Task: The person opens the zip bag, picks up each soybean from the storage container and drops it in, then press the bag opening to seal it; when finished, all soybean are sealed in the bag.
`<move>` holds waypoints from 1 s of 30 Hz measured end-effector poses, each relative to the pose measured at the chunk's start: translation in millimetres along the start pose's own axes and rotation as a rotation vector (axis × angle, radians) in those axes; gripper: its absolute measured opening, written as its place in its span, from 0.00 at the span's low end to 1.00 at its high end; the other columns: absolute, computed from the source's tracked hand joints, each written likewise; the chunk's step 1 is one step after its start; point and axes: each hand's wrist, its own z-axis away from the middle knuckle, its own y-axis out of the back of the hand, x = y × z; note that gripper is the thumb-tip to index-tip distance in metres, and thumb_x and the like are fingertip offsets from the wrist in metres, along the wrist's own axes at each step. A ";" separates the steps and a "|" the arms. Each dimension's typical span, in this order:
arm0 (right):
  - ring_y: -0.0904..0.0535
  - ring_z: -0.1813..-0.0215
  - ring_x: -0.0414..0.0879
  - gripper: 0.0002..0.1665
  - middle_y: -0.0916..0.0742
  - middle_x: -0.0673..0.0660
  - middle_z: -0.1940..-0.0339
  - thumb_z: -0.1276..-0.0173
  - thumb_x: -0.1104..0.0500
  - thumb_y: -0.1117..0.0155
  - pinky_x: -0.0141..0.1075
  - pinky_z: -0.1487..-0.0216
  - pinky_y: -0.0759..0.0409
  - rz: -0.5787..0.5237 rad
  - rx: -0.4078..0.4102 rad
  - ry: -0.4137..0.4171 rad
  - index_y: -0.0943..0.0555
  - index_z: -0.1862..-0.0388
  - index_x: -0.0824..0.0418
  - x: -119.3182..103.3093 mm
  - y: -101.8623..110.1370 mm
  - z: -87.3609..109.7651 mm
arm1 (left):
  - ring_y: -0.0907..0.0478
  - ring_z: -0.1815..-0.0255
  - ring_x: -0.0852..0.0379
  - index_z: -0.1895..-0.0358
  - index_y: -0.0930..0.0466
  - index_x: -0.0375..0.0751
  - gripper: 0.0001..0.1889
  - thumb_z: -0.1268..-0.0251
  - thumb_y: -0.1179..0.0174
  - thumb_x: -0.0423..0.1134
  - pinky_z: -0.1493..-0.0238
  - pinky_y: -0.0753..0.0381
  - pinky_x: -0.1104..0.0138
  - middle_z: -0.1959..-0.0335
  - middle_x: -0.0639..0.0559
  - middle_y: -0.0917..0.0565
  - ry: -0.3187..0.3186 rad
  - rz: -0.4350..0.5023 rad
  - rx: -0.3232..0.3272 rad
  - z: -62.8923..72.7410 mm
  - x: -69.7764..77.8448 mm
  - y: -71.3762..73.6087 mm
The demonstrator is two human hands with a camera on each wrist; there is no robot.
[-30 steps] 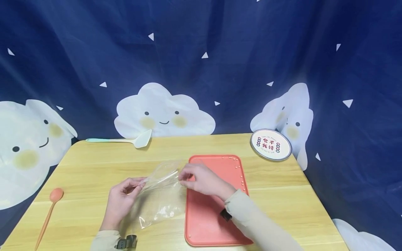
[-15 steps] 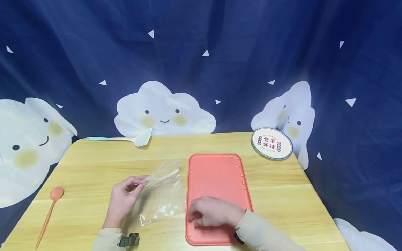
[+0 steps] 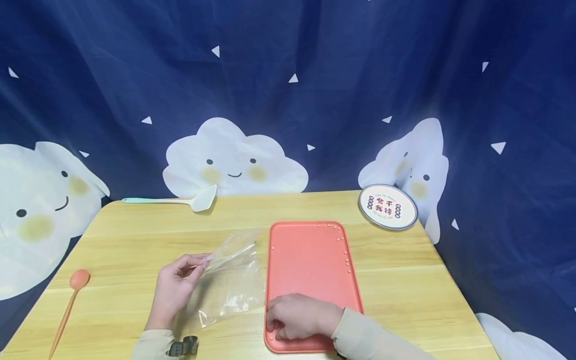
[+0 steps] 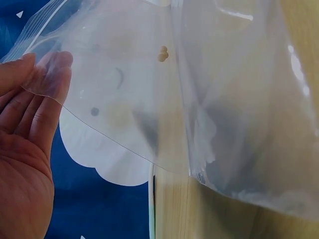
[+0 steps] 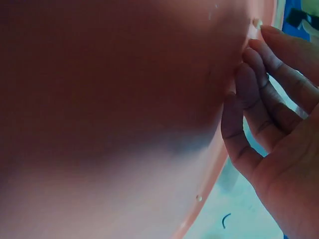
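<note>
My left hand [image 3: 173,285] pinches the upper edge of a clear zip-lock bag [image 3: 234,287], whose mouth gapes. In the left wrist view a few tiny tan beads [image 4: 163,55] show through the bag [image 4: 239,124], beside my left hand [image 4: 30,129]. My right hand [image 3: 299,316] is bent down over the near left corner of a coral-red tray [image 3: 306,270]. The right wrist view has the fingers of my right hand [image 5: 279,109] loosely bent at the tray's rim, with a small pale bead [image 5: 257,23] by the thumb tip. No bead is visibly gripped.
Several pale beads [image 3: 346,260] lie along the tray's right and far edges, one bead [image 3: 272,248] at its left. An orange spoon [image 3: 74,295] lies at the left, a pale spatula [image 3: 202,199] at the back edge, and an oval plate [image 3: 388,207] at the back right.
My right hand has left the bag's mouth and moved down and towards me to the tray's near left corner. The left hand and bag have stayed nearly still.
</note>
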 end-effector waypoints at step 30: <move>0.30 0.73 0.27 0.14 0.25 0.36 0.79 0.47 0.65 0.30 0.18 0.71 0.28 -0.342 0.025 -0.081 0.25 0.73 0.50 24.9 17.9 -4.8 | 0.15 0.60 0.61 0.70 0.16 0.33 0.06 0.45 0.33 0.20 0.59 0.16 0.73 0.60 0.42 0.13 -0.037 0.020 0.004 1.4 -2.5 1.6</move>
